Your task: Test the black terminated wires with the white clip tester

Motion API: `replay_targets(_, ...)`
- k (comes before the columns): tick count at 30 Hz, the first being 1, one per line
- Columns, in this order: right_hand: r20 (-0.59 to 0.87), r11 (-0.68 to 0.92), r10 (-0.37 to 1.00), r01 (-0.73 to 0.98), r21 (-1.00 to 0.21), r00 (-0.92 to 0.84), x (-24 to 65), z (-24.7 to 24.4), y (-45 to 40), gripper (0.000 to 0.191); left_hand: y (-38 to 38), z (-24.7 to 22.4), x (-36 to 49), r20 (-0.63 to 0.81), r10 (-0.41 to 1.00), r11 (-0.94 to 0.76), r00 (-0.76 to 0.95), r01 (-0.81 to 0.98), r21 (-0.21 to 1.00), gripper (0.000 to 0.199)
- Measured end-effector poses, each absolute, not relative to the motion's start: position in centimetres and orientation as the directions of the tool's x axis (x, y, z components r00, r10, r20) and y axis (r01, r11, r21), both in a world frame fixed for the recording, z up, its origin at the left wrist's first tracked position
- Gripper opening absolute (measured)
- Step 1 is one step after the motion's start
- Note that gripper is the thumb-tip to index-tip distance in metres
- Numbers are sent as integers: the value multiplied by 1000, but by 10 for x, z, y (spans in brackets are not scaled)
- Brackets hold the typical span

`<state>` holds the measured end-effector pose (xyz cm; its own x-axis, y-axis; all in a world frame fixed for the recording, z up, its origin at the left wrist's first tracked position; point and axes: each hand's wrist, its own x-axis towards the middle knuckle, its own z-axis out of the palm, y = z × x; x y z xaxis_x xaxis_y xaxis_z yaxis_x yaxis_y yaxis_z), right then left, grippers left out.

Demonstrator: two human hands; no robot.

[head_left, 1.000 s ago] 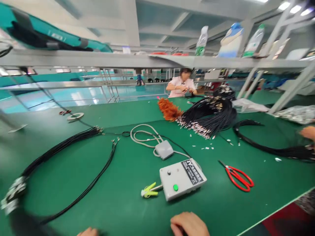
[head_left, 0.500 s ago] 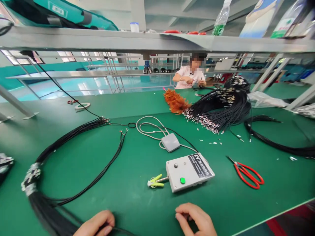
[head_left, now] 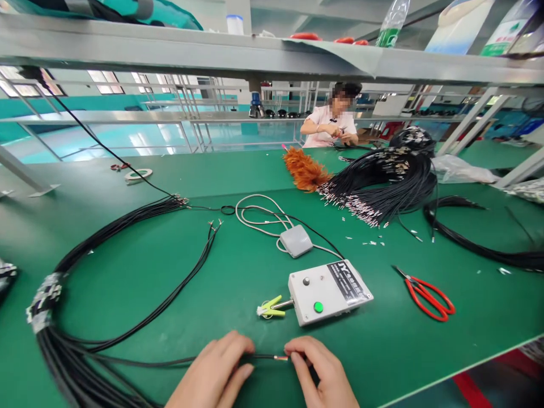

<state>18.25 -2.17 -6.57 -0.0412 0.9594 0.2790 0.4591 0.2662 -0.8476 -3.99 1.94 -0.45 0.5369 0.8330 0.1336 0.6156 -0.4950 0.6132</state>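
A black cable (head_left: 264,356) runs from the bundle on the left to the bottom middle, where my left hand (head_left: 216,371) is closed round it. Its stripped end, with thin coloured wires, points right. At the tip of those wires is my right hand (head_left: 321,368), thumb and forefinger pinched together; what it grips is too small to make out. Just beyond my hands stands a grey box (head_left: 329,292) with a green button and a yellow clip (head_left: 271,307) on its shaft.
Black cable bundles lie at left (head_left: 123,226) and back right (head_left: 382,181). Red-handled scissors (head_left: 429,297) rest at right. A grey pedal (head_left: 296,241), an orange feather duster (head_left: 305,169) and a roll of tape (head_left: 138,174) lie farther back. Across the table sits a person (head_left: 329,124).
My left hand has moved right and up with the cable, whose stripped end now shows. My right hand has shifted slightly left and up to the wire tip. The view has tilted down a little.
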Motion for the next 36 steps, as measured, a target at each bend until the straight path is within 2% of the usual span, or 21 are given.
replay_targets(3, 211, 205, 977, 418, -885, -33, 184, -60, -25, 17, 22, -2, -18, 88, 758, -549, 646, 559, 622, 19)
replay_targets(6, 140, 121, 990, 326, -938, 34, 181, -55, -28, 21, 24, -6, -9, 77, 734, -546, 675, 519, 658, 22)
replay_targets(9, 33, 16, 996, 193, -981, 85, 176, -49, -28, 29, 23, -9, -8, 36, 775, -443, 631, 501, 743, 23)
replay_targets(12, -129, -129, 991, -24, -991, 29, 172, -40, -22, 39, 20, -9, -9, -30, 821, -325, 570, 510, 796, 25)
replay_targets(16, -286, -295, 955, -351, -889, -79, 165, -30, -10, 41, 17, -13, -10, -65, 855, -231, 515, 489, 841, 26)
replay_targets(20, -404, -429, 897, -571, -700, -179, 153, -30, -6, 40, 15, -17, -10, -45, 871, -217, 489, 467, 857, 25)
replay_targets(22, -415, -444, 887, -612, -655, -200, 147, -35, -9, 43, 14, -17, -9, -27, 889, -207, 456, 454, 867, 25)
replay_targets(27, -393, -353, 916, -641, -682, -86, 144, -38, -14, 43, 12, -16, -8, -13, 913, -170, 409, 409, 897, 22)
replay_targets(31, -408, -368, 905, -696, -616, -117, 145, -36, -13, 40, 12, -16, -7, 6, 925, -162, 381, 380, 911, 21)
replay_targets(36, -383, -361, 913, -715, -598, -141, 139, -39, -13, 37, 12, -16, -6, 27, 922, -169, 385, 339, 925, 18)
